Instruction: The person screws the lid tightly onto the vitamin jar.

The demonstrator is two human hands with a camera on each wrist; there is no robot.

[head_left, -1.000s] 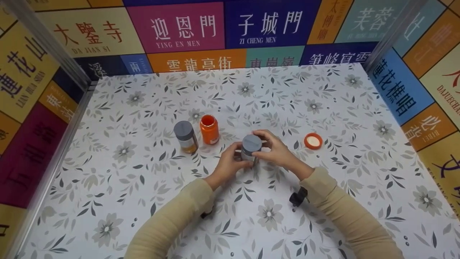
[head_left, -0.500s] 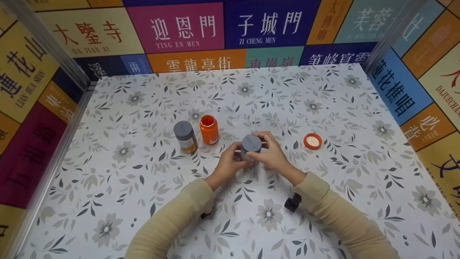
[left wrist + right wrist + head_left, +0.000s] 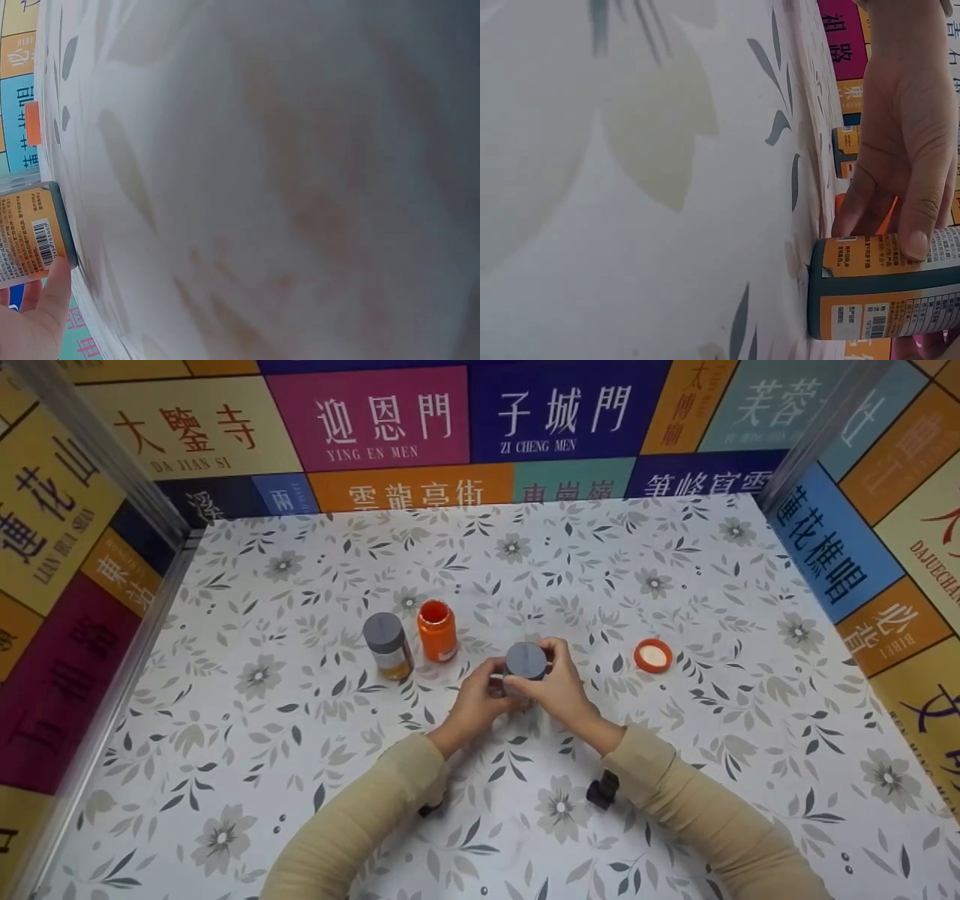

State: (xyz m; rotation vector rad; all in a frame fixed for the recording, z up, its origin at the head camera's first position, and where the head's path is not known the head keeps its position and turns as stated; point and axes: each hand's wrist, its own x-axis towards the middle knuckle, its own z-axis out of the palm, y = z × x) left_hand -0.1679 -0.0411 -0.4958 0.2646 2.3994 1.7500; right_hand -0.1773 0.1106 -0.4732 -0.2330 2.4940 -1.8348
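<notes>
A grey-lidded jar [image 3: 526,660] stands upright between both hands near the table's middle. My left hand [image 3: 474,696] grips its body from the left, thumb on the near side. From the right, my right hand [image 3: 564,688] holds the jar's upper part at the lid, its thumb along the lid's near edge. In the right wrist view, the jar's label [image 3: 859,300] is orange and white with a dark band. The left wrist view shows a barcode [image 3: 45,241] low on the jar, close to a thumb. The lid hides most of the body from above.
An open orange bottle [image 3: 436,634] and a second grey-lidded jar [image 3: 387,645] stand to the left. An orange cap [image 3: 652,655] lies inside-up on the right. Printed panels [image 3: 375,416] wall in the flowered tabletop [image 3: 570,577] at the back and sides.
My right wrist and forearm have swung left and nearer, and the right thumb has slid left along the lid's near edge. My left hand has stayed put around the jar.
</notes>
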